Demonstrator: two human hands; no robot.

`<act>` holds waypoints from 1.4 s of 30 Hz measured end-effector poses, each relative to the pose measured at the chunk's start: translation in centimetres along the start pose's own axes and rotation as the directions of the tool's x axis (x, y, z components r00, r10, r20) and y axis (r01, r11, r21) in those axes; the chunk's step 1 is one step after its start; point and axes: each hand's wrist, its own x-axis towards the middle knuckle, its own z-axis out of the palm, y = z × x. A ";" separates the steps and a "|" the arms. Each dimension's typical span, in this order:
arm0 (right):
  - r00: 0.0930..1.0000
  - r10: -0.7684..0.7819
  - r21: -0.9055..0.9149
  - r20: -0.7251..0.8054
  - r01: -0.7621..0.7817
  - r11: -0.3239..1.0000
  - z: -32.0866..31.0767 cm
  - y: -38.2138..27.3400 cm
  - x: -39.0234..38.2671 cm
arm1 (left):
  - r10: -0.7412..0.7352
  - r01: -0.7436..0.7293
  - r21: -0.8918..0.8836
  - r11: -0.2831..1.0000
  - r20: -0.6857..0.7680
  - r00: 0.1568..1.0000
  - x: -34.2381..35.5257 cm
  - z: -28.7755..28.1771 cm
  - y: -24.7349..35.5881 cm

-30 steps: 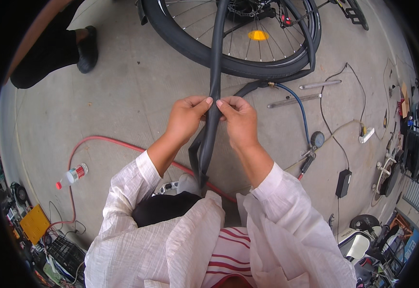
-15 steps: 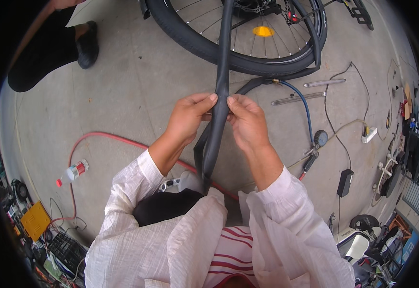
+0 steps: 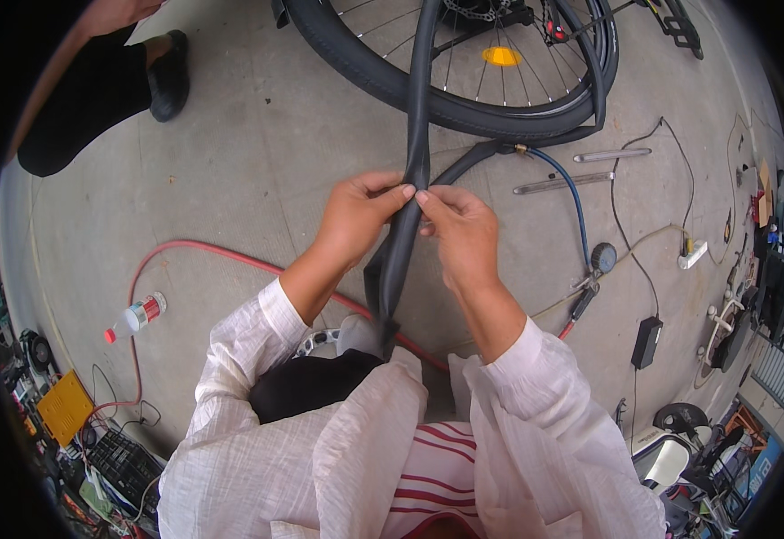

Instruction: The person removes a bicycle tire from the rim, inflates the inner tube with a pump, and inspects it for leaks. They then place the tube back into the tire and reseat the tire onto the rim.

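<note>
A long, soft black rubber tube (image 3: pixel 418 117) runs down across the front of a big black bike wheel (image 3: pixel 491 120) and hangs in front of the person. The left hand (image 3: pixel 352 217) and the right hand (image 3: pixel 466 234) both pinch this tube between thumb and fingers, and they hide a bit of it. Another part of the tube goes to a thin blue hose (image 3: pixel 578 208), which leads to a round dial gauge (image 3: pixel 604 258). Two flat silver metal bars (image 3: pixel 564 184) lie on the grey concrete floor (image 3: pixel 248 189) near that hose. Past them are a white power strip (image 3: pixel 693 255) and a black box (image 3: pixel 647 342) on a cord. A bendy red hose (image 3: pixel 217 249) curves over the floor on the left and passes behind the left arm. A clear plastic bottle with a red cap (image 3: pixel 136 317) lies beside it. At the top left is another person's black shoe (image 3: pixel 170 79). Half a second ago the two thumbs were farther apart; now their tips almost meet on the tube. More of the other person's hand (image 3: pixel 122 13) shows now, too.
</note>
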 end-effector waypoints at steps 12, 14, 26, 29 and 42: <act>0.986 0.074 0.247 0.151 -0.110 0.963 -0.9 0.5 0.2 | -0.014 0.019 -0.191 0.981 0.031 0.999 -0.8 -0.4 0.6; 0.983 0.096 0.263 0.154 -0.134 0.955 -0.9 0.3 0.0 | -0.040 0.047 -0.209 0.977 0.042 0.998 -0.7 -0.6 0.3; 0.981 0.054 0.188 0.188 -0.090 0.978 0.5 -1.4 4.2 | -0.132 0.165 -0.232 0.959 0.153 0.979 0.5 -1.4 0.5; 0.991 0.015 0.097 0.130 -0.028 0.995 0.6 -1.4 5.1 | -0.064 0.073 -0.132 0.989 0.070 0.996 0.5 -0.8 1.4; 0.992 -0.065 0.054 0.108 0.060 0.997 1.1 -1.2 4.9 | 0.127 -0.130 -0.039 0.991 -0.085 0.988 2.6 -0.3 2.4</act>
